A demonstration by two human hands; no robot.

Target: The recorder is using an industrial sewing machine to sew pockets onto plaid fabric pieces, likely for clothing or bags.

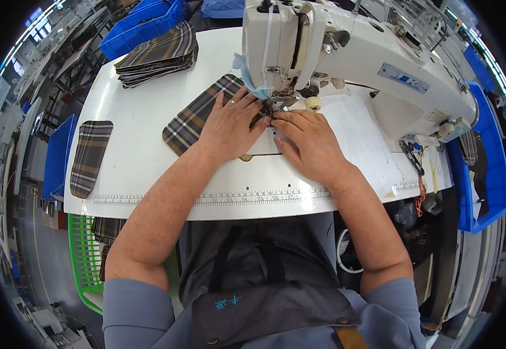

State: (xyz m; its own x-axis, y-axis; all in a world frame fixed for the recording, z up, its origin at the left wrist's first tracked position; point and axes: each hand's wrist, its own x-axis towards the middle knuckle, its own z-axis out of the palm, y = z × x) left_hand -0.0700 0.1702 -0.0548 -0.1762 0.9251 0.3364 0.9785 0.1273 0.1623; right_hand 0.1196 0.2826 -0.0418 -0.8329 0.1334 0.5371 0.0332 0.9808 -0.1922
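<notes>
A plaid fabric panel point(192, 119) in brown, black and white lies flat on the sewing table point(131, 157), reaching in toward the needle. My left hand point(232, 125) rests flat on its right part, fingers spread. Close by, my right hand point(311, 139) lies on the bed of the white sewing machine point(346, 41), fingers stretched toward the presser foot point(270, 109) and thumb apart. Whatever fabric edge sits under its fingertips is too small to make out. Both hands nearly meet just in front of the needle area.
A stack of plaid panels point(160, 55) stands at the back left. Another plaid panel point(92, 157) lies by the table's left edge. White paper point(355, 136) lies right of my right hand, with thread snips point(410, 156) beyond. Blue bins point(485, 192) and a green basket point(84, 250) flank the table.
</notes>
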